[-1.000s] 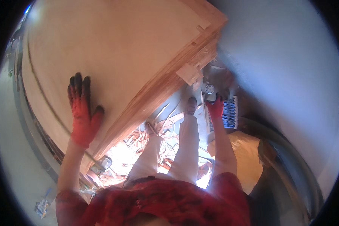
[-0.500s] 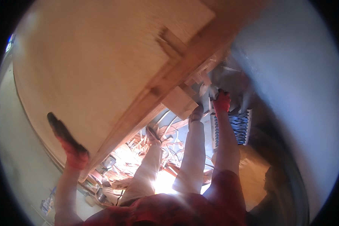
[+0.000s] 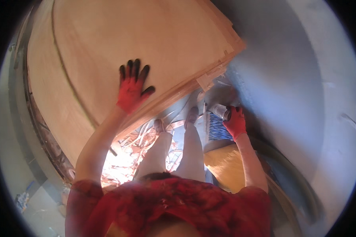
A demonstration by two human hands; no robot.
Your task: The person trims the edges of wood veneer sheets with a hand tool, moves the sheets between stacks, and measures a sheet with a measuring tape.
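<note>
My left hand point(image 3: 132, 91), in a red work glove with black fingertips, rests with fingers spread on the broad plywood panel point(image 3: 146, 35), near its close edge. My right hand point(image 3: 236, 121), gloved the same way, is closed around one end of a pale, see-through-looking cylindrical container point(image 3: 220, 111). Its exact kind is hard to make out. That container is above a blue lattice-topped stool or crate point(image 3: 218, 128) with white sides, and the fingers' far side is hidden.
Wood strips and shavings point(image 3: 124, 162) litter the sunlit floor left of my legs. A yellow-brown sheet or sack point(image 3: 225, 164) lies by my right forearm. The grey-blue wall point(image 3: 288, 79) rises at the right. Small wood offcuts point(image 3: 205, 81) jut from the panel's edge.
My left hand has moved right, from the panel's left side to flat on its face. My right hand has drawn nearer, and the cylindrical container now shows in it. The whole view has shifted.
</note>
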